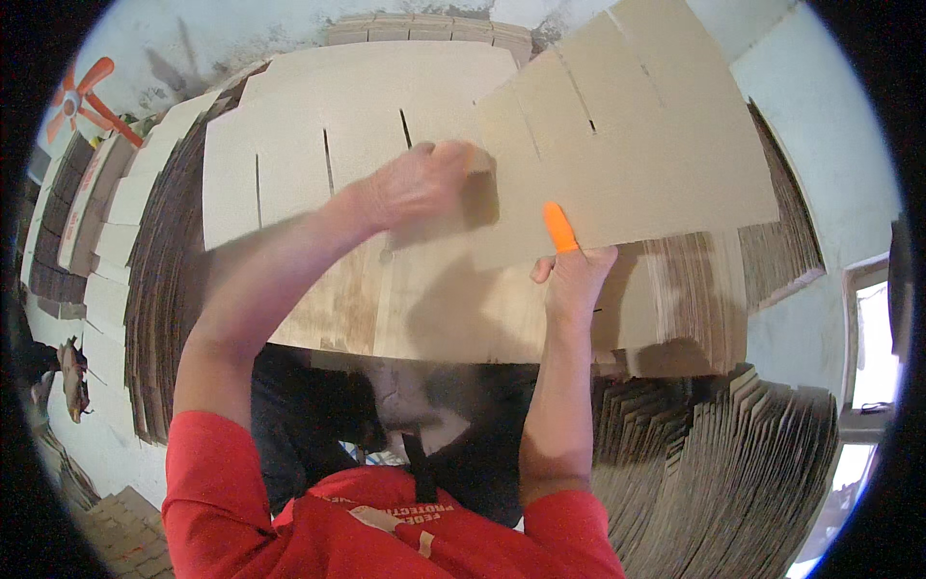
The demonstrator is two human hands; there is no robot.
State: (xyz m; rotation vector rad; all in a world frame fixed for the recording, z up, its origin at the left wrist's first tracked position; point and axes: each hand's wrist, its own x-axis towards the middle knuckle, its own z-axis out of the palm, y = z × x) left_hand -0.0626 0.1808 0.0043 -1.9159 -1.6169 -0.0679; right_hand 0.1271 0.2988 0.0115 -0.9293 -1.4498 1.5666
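Observation:
My right hand (582, 275) grips the lower edge of a tan slotted cardboard sheet (656, 145), with its thumb, covered by an orange finger sleeve (559, 228), lying on the face. The sheet is tilted up toward the right. My left hand (429, 183) is closed and slightly blurred near the sheet's left side. Something small and brown shows at its fingertips, but I cannot make out what it is. Beneath the left hand lies another slotted cardboard sheet (289, 169), pale, on the wooden table (338, 299).
Stacked cardboard stands left (164, 270) and lower right (714, 463) of the table. More cardboard bundles (424, 31) line the back wall. An orange fan (82, 96) is at the far left. On the right, a window (871, 338) opens in the pale wall.

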